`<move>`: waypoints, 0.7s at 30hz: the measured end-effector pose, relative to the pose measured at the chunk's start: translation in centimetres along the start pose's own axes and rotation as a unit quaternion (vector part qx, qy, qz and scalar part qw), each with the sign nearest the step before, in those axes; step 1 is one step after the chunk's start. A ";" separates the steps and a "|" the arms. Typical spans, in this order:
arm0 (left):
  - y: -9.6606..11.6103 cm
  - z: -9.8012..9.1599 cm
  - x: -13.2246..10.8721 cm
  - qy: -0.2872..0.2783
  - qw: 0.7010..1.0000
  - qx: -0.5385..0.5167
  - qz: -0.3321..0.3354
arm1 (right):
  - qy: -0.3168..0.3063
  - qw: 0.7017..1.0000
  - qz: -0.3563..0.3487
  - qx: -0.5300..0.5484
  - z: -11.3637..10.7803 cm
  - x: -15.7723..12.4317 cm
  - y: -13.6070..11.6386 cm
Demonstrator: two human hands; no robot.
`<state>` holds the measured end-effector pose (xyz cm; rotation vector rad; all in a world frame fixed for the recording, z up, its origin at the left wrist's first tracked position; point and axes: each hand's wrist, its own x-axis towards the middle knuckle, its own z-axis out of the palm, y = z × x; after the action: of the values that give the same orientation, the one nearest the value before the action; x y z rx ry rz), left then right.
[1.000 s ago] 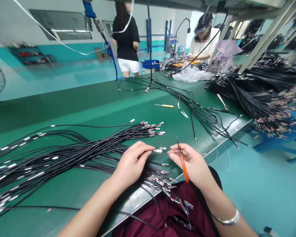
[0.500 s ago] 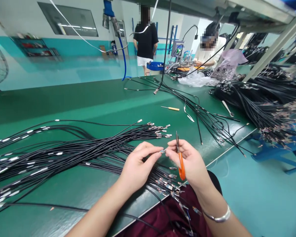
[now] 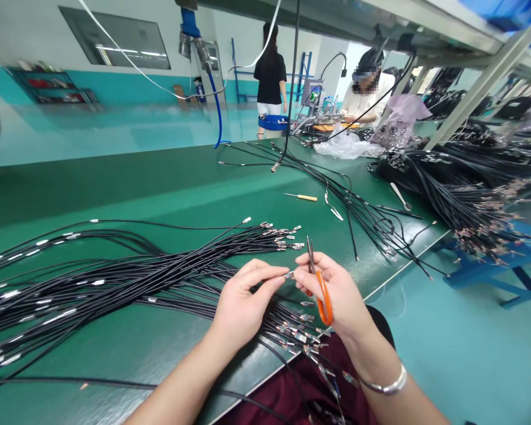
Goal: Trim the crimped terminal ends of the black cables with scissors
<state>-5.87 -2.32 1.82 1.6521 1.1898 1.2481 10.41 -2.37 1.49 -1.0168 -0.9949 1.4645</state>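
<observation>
Left hand (image 3: 243, 298) is pinching a small metal connector (image 3: 289, 275) between thumb and index finger, a bit below the middle of the frame. Right hand (image 3: 331, 289) is just beside it, fingertips bunched at the connector's other end, though I can't tell how firmly they've got it. That hand's also got orange-handled scissors (image 3: 324, 298) tucked in the grip, tips pointing up, and they cover part of the fingers.

It's pretty crowded around there. A fat bundle of black cables (image 3: 128, 280) runs in from the left edge, passing behind the left hand, with the left forearm blocking part of it. More connector ends (image 3: 298, 336) are jumbled right under both hands, spilling over the table (image 3: 92, 183) edge at bottom center.

Center right there's 1 yellow-handled pick (image 3: 307, 198), then a loose spread of cables (image 3: 358, 203). A hanging black cable (image 3: 292, 88) dangles at top center. Far right has a huge cable heap (image 3: 451, 183), partly above a blue stool (image 3: 491, 280). 2 people are in the background, upper middle and upper right.
</observation>
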 end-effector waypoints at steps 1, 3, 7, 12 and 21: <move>0.0 0.0 0.0 -0.001 1.000 0.000 0.004 | 0.001 1.000 0.001 -0.001 0.0 0.0 0.0; 0.0 0.0 0.1 0.000 1.000 -0.001 0.010 | 0.002 1.000 0.008 0.001 0.0 0.0 0.0; -0.1 0.0 -0.1 0.013 1.000 0.002 0.011 | 0.006 0.999 0.028 0.017 0.1 0.2 0.1; 0.0 0.1 0.0 0.022 0.999 0.041 0.010 | 0.005 0.999 0.021 0.025 0.1 0.1 0.1; 0.9 0.3 -2.3 0.011 0.982 -0.025 -0.186 | 0.062 0.995 -0.049 -0.053 0.5 -1.3 1.2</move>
<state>-5.55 -4.83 1.90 1.3056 1.3943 1.0507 9.67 -3.85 0.60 -1.1060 -1.0273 1.2642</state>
